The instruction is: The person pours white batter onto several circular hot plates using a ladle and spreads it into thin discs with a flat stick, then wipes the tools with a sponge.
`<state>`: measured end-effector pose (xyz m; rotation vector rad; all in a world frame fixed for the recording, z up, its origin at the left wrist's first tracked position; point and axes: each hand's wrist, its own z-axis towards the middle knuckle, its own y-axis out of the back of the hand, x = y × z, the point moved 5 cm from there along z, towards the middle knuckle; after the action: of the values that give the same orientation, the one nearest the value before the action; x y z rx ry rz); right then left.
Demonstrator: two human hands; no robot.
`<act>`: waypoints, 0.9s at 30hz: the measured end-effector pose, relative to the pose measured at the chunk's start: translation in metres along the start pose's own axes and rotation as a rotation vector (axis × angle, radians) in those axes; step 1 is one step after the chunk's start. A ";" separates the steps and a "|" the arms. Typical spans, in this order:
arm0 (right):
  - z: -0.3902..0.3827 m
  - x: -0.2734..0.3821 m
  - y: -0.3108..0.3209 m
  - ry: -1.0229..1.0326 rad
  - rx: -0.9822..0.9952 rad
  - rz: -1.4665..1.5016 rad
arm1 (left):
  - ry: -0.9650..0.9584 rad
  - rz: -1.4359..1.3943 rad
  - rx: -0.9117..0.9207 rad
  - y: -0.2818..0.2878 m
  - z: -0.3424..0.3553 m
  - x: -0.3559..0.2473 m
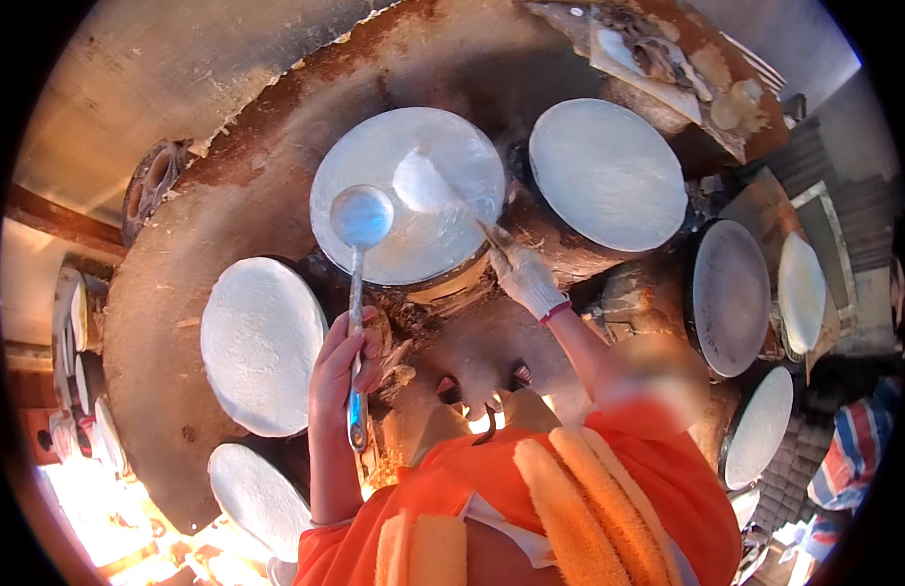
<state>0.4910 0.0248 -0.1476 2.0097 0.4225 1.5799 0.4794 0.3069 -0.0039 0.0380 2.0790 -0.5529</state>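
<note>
My left hand [337, 366] is bare and grips the handle of a metal ladle [360, 217], whose round bowl hangs over the left side of a white round griddle plate [442, 156]. My right hand [523, 275], in a white glove, holds a thin wooden-handled scraper [442, 188]. Its flat white blade lies on the plate's middle, in the batter. The plate is coated with a thin whitish layer.
Several more round white plates ring the clay stove: one far right [609, 171], two right [731, 293], one near left [262, 342], one lower left [257, 498]. Fire glows at the stove mouth [482, 420]. An orange towel [569, 498] drapes my shoulder.
</note>
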 end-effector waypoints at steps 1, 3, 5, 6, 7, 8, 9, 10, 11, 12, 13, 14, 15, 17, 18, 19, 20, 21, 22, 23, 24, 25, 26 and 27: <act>-0.005 0.005 0.001 0.149 -0.029 0.041 | -0.005 0.074 -0.007 -0.003 0.006 -0.002; -0.002 0.016 0.018 0.257 -0.075 -0.061 | 0.009 0.198 0.014 -0.005 0.034 -0.012; 0.007 0.018 0.034 0.341 -0.154 0.043 | 0.050 0.307 0.036 -0.016 0.071 -0.030; 0.000 0.027 0.037 0.325 -0.179 0.030 | 0.065 0.296 0.047 -0.013 0.097 -0.035; -0.007 0.039 0.040 0.258 -0.062 -0.010 | 0.077 0.284 0.052 -0.007 0.122 -0.041; -0.017 0.044 0.038 0.187 0.066 -0.051 | 0.026 0.322 0.089 0.006 0.142 -0.043; -0.031 0.043 0.037 0.114 0.168 -0.036 | 0.016 0.226 0.084 0.016 0.152 -0.040; -0.048 0.041 0.045 0.035 0.258 -0.039 | 0.019 0.303 0.044 0.019 0.151 -0.035; -0.060 0.038 0.044 -0.035 0.355 -0.043 | 0.016 0.377 -0.007 0.022 0.147 -0.029; -0.065 0.024 0.040 -0.039 0.222 0.007 | 0.000 0.461 -0.037 0.016 0.143 -0.029; -0.063 -0.002 0.019 -0.028 0.091 0.070 | -0.018 0.476 -0.049 0.013 0.129 -0.025; -0.059 0.006 0.010 -0.015 0.033 0.017 | -0.017 0.526 -0.043 0.026 0.123 -0.019; -0.053 0.011 -0.003 -0.006 -0.022 -0.033 | 0.003 0.553 -0.074 0.036 0.113 -0.012; -0.025 0.007 -0.048 0.047 -0.033 0.285 | 0.037 0.559 -0.038 0.033 0.104 -0.007; -0.015 0.004 -0.070 0.081 -0.018 0.452 | 0.051 0.546 -0.007 0.035 0.093 -0.009; -0.016 -0.003 -0.075 0.070 -0.063 0.361 | 0.075 0.536 0.030 0.038 0.084 -0.009; -0.022 -0.013 -0.070 0.048 -0.115 0.260 | 0.078 0.518 0.025 0.042 0.079 -0.004; -0.031 -0.020 -0.072 0.031 -0.112 0.059 | 0.082 0.504 0.027 0.042 0.076 0.001; -0.038 -0.027 -0.072 0.017 -0.110 -0.141 | 0.086 0.493 0.036 0.038 0.074 0.007; -0.054 -0.025 -0.073 -0.014 -0.047 -0.430 | 0.070 0.490 0.049 0.030 0.067 0.014; -0.069 -0.025 -0.073 -0.068 0.008 -0.709 | 0.089 0.412 0.017 0.026 0.062 0.029; -0.069 -0.007 -0.078 -0.062 0.001 -0.243 | 0.089 0.350 -0.014 0.020 0.050 0.035; -0.057 -0.008 -0.086 0.022 -0.098 -0.054 | 0.103 0.289 -0.028 0.010 0.047 0.044; -0.046 0.000 -0.101 0.140 -0.163 0.149 | 0.096 0.141 -0.003 0.014 0.048 0.061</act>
<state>0.4550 0.1166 -0.1995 1.8501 0.1912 1.7926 0.4880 0.2890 -0.0803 0.2111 2.1503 -0.4695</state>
